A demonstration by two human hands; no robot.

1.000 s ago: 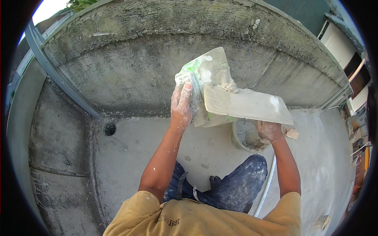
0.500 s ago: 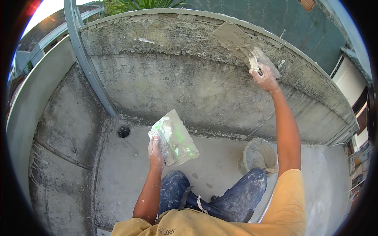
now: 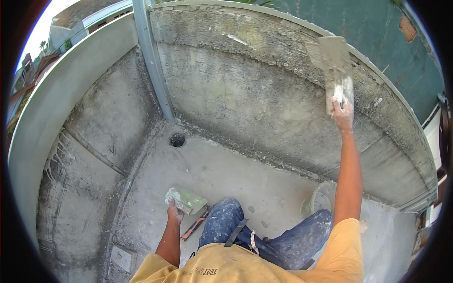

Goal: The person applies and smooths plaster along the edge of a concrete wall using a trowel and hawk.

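My right hand grips the handle of a flat plastering trowel at arm's length against the rough upper band of the concrete wall, with grey wet plaster beside its blade. Low on the left, my left hand holds a plaster-smeared flat board with green patches, tilted beside my knee. An orange and black tool lies on the floor just below the board. A bucket stands beyond my right knee, partly hidden by my right arm.
A grey metal post rises at the corner, where a side wall meets the wall in front. A round drain hole is in the floor at that corner. A small pale block sits at lower left. A green wall stands beyond.
The trowel has gone from above the board up to the wall and now stands more upright. My left hand and board have dropped low beside my knee, uncovering the orange tool. The view has shifted.
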